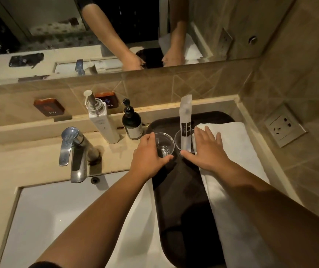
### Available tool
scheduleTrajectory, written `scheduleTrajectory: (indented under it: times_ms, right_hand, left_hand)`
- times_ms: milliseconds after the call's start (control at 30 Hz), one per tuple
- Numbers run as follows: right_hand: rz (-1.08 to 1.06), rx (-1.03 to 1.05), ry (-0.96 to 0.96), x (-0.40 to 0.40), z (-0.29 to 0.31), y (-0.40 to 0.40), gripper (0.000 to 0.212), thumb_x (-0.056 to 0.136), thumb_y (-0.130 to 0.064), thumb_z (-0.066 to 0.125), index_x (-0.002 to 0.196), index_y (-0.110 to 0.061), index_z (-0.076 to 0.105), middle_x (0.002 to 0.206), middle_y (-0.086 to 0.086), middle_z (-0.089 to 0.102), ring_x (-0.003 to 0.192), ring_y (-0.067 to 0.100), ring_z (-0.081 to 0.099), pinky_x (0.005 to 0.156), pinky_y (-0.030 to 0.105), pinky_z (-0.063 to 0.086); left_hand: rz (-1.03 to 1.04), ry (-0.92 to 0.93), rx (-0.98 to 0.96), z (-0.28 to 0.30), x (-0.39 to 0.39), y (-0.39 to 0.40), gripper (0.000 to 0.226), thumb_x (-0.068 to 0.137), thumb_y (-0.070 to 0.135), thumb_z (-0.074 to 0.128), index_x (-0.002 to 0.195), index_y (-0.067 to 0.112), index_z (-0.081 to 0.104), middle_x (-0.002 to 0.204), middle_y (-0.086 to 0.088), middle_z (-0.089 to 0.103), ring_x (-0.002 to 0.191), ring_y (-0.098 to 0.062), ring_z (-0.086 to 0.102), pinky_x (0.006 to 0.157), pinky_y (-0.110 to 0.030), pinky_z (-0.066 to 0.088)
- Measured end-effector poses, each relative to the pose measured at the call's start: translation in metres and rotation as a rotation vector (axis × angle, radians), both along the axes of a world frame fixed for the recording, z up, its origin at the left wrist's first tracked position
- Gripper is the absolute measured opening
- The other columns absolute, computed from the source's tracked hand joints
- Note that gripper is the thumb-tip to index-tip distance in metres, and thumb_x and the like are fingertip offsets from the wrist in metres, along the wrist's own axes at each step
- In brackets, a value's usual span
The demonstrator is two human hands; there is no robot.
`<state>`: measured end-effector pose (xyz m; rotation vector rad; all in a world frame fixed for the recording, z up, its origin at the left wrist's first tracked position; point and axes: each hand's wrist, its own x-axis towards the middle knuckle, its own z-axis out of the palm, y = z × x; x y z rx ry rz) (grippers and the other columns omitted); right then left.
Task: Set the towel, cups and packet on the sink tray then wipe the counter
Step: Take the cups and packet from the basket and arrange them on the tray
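Plainly the two clear cups (164, 145) on the tray (182, 190) beside the towel (238, 151) look light, thin and tippy, the packet (185, 122) upright in one, so each hand (149, 157), fingers (209, 136) spread, should steady a wall low down.

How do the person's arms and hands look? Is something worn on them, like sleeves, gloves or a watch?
Both forearms are bare down to the hands. The left hand and right hand have no gloves, and no rings, watch or bracelet can be seen. A dark sleeve edge shows only at the bottom of the picture, on the left arm.
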<state>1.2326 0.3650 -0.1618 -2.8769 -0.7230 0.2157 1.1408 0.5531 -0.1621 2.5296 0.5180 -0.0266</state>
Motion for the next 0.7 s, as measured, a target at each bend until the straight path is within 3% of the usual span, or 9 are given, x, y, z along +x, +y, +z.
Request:
scheduleTrajectory:
  times_ms: [333,500,633,700]
  right_hand:
    - [-0.028,0.048,0.073,0.003,0.003,-0.002,0.106,0.073,-0.087,0.033,0.153,-0.022,0.008,0.162,0.002,0.013,0.149,0.026,0.005,0.116,0.055,0.004]
    - [-0.088,0.216,0.099,0.013,0.018,0.001,0.092,0.083,-0.073,0.044,0.153,-0.020,0.017,0.160,0.004,0.021,0.148,0.024,0.011,0.118,0.050,0.011]
    - [-0.156,0.393,0.266,0.035,0.033,0.008,0.078,0.088,-0.062,0.052,0.151,-0.021,0.028,0.157,0.006,0.029,0.146,0.025,0.019,0.113,0.047,0.022]
    - [-0.149,0.444,0.329,0.046,0.040,0.013,0.070,0.089,-0.056,0.056,0.147,-0.022,0.037,0.152,0.006,0.037,0.140,0.025,0.031,0.109,0.046,0.031]
  left_hand:
    - [-0.013,0.034,0.024,-0.001,0.009,0.001,0.107,0.073,0.062,0.074,0.154,0.019,0.018,0.161,-0.006,0.023,0.143,-0.028,0.032,0.111,-0.049,0.038]
    - [-0.030,0.040,0.011,0.002,0.006,0.005,0.113,0.072,0.067,0.072,0.155,0.020,0.012,0.164,-0.004,0.015,0.147,-0.027,0.023,0.114,-0.048,0.033]
    - [-0.028,0.033,-0.003,0.001,0.002,0.008,0.113,0.071,0.069,0.071,0.155,0.021,0.013,0.164,-0.004,0.016,0.147,-0.026,0.023,0.114,-0.047,0.032]
    - [-0.027,0.033,0.003,-0.001,0.000,0.009,0.112,0.071,0.069,0.071,0.155,0.020,0.015,0.164,-0.004,0.018,0.146,-0.026,0.024,0.114,-0.048,0.033]
